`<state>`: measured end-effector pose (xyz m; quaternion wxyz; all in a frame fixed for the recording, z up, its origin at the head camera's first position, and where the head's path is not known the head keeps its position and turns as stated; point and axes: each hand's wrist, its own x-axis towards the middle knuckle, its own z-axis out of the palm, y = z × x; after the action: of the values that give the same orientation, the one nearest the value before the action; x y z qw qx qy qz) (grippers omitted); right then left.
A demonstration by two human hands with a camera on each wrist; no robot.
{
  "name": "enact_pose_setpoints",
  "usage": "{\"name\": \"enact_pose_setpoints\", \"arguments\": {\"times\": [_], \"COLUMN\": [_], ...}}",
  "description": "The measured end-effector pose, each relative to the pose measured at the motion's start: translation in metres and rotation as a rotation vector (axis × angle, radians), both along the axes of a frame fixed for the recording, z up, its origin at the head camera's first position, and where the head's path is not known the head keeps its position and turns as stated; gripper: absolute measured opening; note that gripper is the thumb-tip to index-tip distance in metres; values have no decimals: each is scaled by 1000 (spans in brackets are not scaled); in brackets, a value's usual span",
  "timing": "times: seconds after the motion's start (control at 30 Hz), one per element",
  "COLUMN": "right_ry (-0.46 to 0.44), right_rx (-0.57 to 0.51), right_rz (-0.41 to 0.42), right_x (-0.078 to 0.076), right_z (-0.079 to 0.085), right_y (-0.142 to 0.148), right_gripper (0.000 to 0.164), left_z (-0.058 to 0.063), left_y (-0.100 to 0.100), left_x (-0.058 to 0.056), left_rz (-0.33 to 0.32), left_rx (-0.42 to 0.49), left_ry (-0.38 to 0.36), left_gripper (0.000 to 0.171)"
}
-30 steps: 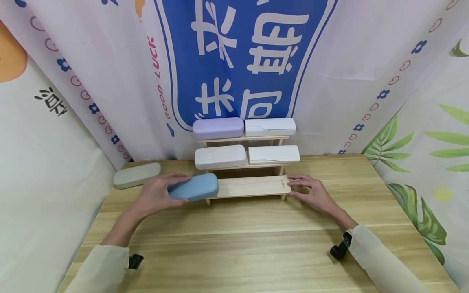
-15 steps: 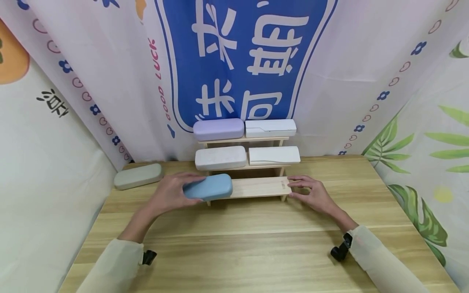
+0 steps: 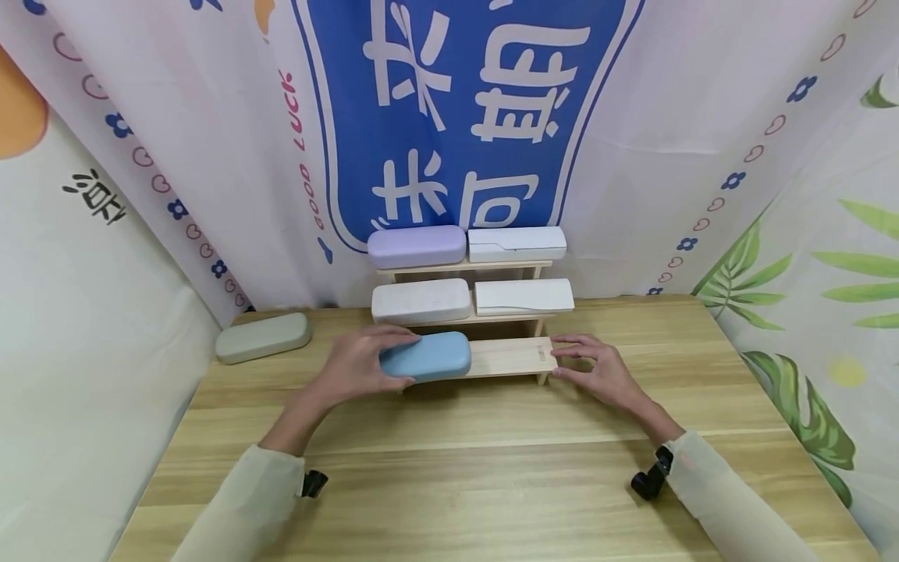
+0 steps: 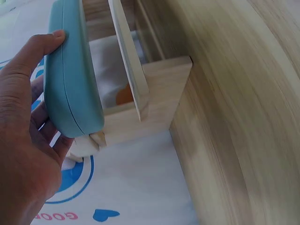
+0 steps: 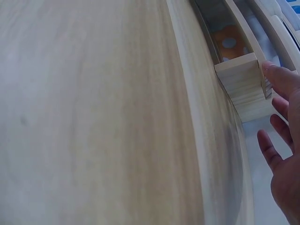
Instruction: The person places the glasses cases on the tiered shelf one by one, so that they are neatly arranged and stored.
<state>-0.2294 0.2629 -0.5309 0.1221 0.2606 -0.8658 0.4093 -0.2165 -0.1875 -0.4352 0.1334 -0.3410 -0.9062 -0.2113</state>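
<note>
My left hand (image 3: 360, 364) grips the left part of a blue glasses case (image 3: 430, 356), thumb on the near side and fingers on the far side. In the left wrist view the blue case (image 4: 75, 70) hangs just above the lowest step, with a gap below it. The three-step wooden stand (image 3: 513, 356) stands at the table's back. My right hand (image 3: 597, 368) is at the right end of that lowest step. In the right wrist view its thumb touches the step's end (image 5: 261, 70), while the other fingers are loosely extended.
On the top step sit a lilac case (image 3: 417, 246) and a white case (image 3: 517, 243). The middle step bears a pale grey case (image 3: 421, 300) and another white case (image 3: 524, 296). A grey-green case (image 3: 263, 337) lies on the table's back left. A printed curtain (image 3: 632, 156) hangs behind.
My left hand has carried the blue case to the right, from the left end of the lowest step to over its left half. My right hand has stayed at the step's right end.
</note>
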Motion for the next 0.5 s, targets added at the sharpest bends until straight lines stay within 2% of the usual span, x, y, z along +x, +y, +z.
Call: {"name": "enact_pose_setpoints", "arguments": {"times": [0.23,0.5], "right_ry": [44,101], "right_rx": [33,6], "right_rz": [-29,-35], "right_x": [1,-1], "right_z": [-1,0], "right_y": [0,-2], "right_gripper": [38,61], "left_z": [-1,-1], "left_y": [18,36], "left_x": [-2,-4], "left_rz": [2,9], "left_rx": [-10,-41], "left_ry": [-4,-13], "left_gripper": [67,66]}}
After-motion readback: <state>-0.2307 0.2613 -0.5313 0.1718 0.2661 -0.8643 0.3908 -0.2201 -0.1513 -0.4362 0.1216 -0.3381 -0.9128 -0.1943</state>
